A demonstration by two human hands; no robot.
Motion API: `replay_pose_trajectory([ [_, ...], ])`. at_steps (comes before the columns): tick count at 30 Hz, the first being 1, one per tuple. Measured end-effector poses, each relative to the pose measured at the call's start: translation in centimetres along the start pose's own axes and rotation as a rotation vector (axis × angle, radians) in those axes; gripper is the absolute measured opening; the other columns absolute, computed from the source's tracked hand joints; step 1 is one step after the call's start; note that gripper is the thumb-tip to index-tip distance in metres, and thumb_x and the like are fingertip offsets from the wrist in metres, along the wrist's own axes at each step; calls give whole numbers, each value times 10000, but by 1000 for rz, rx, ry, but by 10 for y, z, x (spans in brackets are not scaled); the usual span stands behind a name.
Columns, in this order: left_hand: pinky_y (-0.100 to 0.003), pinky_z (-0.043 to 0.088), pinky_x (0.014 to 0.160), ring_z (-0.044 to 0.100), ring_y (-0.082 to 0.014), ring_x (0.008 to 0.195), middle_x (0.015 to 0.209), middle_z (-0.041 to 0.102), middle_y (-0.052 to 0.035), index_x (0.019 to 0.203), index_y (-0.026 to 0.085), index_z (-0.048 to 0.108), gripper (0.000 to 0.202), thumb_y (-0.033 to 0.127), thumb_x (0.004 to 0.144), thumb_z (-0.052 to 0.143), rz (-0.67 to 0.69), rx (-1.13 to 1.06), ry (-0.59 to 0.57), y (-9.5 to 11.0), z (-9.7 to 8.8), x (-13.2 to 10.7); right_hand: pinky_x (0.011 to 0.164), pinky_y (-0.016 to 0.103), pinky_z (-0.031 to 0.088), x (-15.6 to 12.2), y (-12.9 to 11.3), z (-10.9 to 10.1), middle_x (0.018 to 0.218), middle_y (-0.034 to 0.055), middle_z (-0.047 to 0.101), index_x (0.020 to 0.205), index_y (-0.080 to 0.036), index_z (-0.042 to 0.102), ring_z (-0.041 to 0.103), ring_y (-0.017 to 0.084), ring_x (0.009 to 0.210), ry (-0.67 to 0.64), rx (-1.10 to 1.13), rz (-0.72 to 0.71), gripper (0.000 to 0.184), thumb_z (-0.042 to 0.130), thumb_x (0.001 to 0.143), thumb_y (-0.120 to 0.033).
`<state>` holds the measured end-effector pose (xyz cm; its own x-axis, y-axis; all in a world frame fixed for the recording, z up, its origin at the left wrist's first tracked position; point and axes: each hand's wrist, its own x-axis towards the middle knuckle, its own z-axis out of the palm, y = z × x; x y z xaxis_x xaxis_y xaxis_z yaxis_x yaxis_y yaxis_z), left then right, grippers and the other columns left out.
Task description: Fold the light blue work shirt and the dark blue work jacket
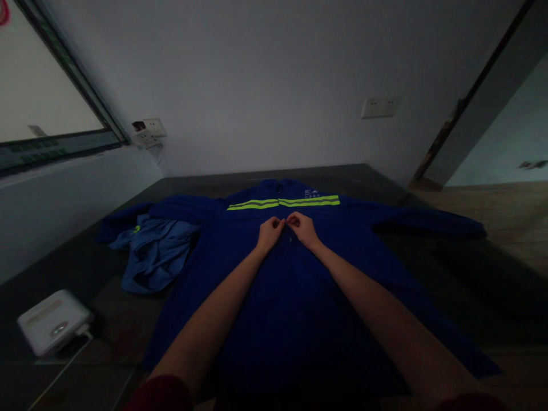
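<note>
A dark blue work jacket [274, 297] with yellow and grey reflective stripes across the chest lies spread out, collar away from me and sleeves out to both sides. My left hand [270, 233] is closed in a pinch on its front opening, just below the stripes. Close beside it, my right hand [302, 227] pinches the same front edge, the fingertips of both hands almost touching. Whether a button or a zip lies between them is hidden. Just below the right fingers a small light speck shows on the front edge, too small to name.
The jacket covers much of a dark table [338, 173] against a wall. A crumpled lighter blue garment [160, 251] lies by the left sleeve. Nearer on the left sits a white box-like device [55, 321] with a cable. Sockets [380, 107] are on the wall.
</note>
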<state>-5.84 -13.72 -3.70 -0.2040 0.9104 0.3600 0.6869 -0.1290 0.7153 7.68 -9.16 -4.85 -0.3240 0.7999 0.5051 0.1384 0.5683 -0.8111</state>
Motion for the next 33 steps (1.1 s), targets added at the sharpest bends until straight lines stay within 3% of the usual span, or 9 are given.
replay_pose_trajectory([
  [5, -226, 416, 623, 579, -136, 662, 682, 645, -2, 698, 169, 625, 135, 239, 788, 552, -22, 0, -7, -3, 0, 2, 630, 249, 451, -1, -3, -1, 674, -15, 619, 709, -201, 571, 588, 146, 666, 21, -81, -1, 70, 567, 671, -142],
  [19, -249, 413, 657, 597, -155, 706, 736, 654, -24, 742, 175, 615, 122, 245, 802, 536, -38, 109, -51, -4, -1, 2, 630, 263, 488, 5, 7, -3, 696, 23, 668, 698, -177, 612, 621, 159, 653, 90, 20, 82, 78, 645, 627, -183],
  [25, -307, 411, 752, 613, -199, 787, 749, 668, -30, 746, 195, 619, 206, 373, 818, 540, -105, 198, -131, 0, -1, 0, 687, 268, 505, 3, 9, -1, 727, 27, 708, 731, -173, 678, 653, 161, 692, 43, -31, 114, 101, 621, 661, -128],
  [29, -316, 408, 797, 617, -198, 843, 823, 681, -20, 801, 201, 629, 160, 349, 800, 571, -130, 213, -187, 2, -3, 0, 692, 267, 502, 2, 7, -1, 742, 40, 723, 764, -167, 711, 664, 171, 705, 22, -88, 143, 134, 631, 675, -108],
  [33, -294, 418, 789, 616, -184, 869, 875, 684, -15, 846, 200, 636, 146, 325, 793, 582, -137, 203, -236, 2, -7, 2, 675, 264, 494, 3, 4, -3, 711, 39, 724, 686, -177, 717, 664, 182, 699, 2, -142, 161, 62, 669, 674, -139],
])
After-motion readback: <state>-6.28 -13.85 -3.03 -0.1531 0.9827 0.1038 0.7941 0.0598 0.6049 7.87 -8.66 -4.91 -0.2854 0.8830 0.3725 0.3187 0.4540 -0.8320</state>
